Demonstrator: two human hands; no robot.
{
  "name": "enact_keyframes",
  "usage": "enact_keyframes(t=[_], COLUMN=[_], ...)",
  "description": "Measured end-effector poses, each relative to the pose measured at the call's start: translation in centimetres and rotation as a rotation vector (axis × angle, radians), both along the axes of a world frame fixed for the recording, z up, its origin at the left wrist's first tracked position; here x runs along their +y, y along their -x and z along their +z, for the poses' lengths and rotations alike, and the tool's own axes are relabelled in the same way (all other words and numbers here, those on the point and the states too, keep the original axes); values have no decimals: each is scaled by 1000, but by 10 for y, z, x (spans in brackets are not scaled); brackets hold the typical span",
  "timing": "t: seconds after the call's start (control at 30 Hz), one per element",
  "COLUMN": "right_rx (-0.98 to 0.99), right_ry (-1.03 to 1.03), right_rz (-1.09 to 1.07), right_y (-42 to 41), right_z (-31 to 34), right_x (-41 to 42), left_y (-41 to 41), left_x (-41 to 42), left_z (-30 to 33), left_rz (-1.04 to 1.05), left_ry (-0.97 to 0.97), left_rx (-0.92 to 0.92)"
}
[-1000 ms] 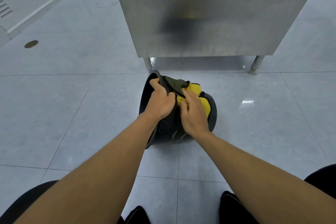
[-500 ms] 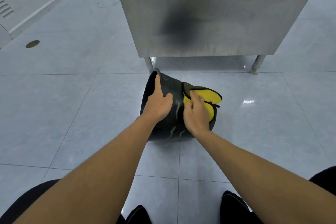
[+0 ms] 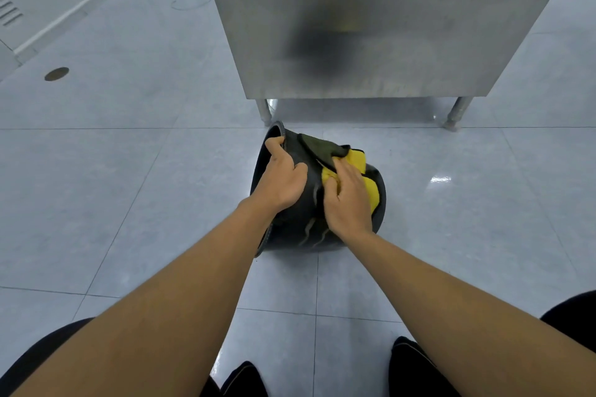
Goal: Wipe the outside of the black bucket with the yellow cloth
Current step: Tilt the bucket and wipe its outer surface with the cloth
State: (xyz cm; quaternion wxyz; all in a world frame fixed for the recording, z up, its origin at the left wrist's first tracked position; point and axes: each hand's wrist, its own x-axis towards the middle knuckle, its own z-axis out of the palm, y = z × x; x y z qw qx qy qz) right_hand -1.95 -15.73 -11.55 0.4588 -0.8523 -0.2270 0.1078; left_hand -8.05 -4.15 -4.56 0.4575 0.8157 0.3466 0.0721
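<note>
Left hand [image 3: 281, 182] grips the rim of the black bucket [image 3: 298, 222], fingers curled over the edge, thumb lying on the outer wall. Right hand [image 3: 348, 200] presses the yellow cloth [image 3: 356, 159] against the bucket's side, fingers bent and bunching the fabric under them. Bucket lies on its side on the grey tiled floor [image 3: 129, 187], mouth facing left, just in front of a steel cabinet [image 3: 371, 19] on legs. Cloth is yellow with a dark olive flap folded back at the top, draped over the upper wall near the bucket's base. Pale streaks show on the wall below the right hand.
</note>
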Motion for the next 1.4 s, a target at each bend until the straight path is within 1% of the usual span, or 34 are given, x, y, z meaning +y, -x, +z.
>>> enact_keyframes(t=[0.1,0.17,0.27,0.37,0.5,0.57,0.67,0.73,0.8,0.9,1.0,1.1,1.17,1.27,1.4], right_rx=[81,139,166,156,34,2,7,7,29,93,150,212,247,221,101], right_ry=[53,42,31,25,-82,-121,-146,-129,-107,-58,6,-17,-8,-2,-52], right_rz=[-110,-177,-228,-154,73,147,150,137,115,19,-102,-231,-270,-184,-15], right_y=[-9,-12,-8,1,21,28,24,17,10,-3,-13,-19,-18,-7,18], right_z=[-12,-15,-11,0,19,22,21,19,16,6,-9,-14,-10,-1,14], right_x=[-16,-20,-15,-6,14,20,19,14,8,-2,-15,-18,-15,-10,4], left_y=[4,6,9,10,8,6,5,4,3,3,4,7,10,10,8], left_x=[-2,-8,-14,-12,-12,-9,-7,-10,-12,-11,-6,-7,-10,-11,-7], left_z=[-1,-2,-3,-1,2,5,9,9,6,3,5,8,7,6,7], left_rz=[19,47,64,72,58,45,17,20,62,99,53,-3,-28,-2,40], left_ry=[-39,-66,-112,-115,-111,-85,-37,1,37,60,59,55,34,32,23], left_rx=[-19,-43,-24,0,10,1,-7,-43,-70,-36,8,18,31,29,11])
